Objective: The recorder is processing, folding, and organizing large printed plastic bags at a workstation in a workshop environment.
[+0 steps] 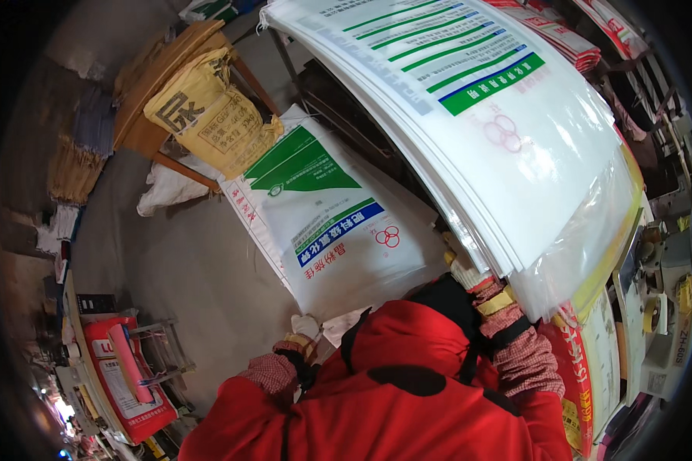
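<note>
A white plastic woven bag [346, 246] with green and blue print lies flat in front of me, on top of at least one more white bag. My left hand [306, 328], in a pale work glove, is closed at the bag's near left corner. At its near right edge, close beside a tall stack of bags, my right hand [466, 270] has its gloved fingers bent against the bag. The fingers of both hands are partly hidden. Checked sleeve covers reach up both forearms.
The thick stack of white printed bags [546, 146] overhangs at the right. A yellow sack [211, 115] hangs on a wooden stool [134, 127] at the far left. Near left stands a red-and-white sack [134, 376] by a metal frame. Grey floor [184, 253] shows between them.
</note>
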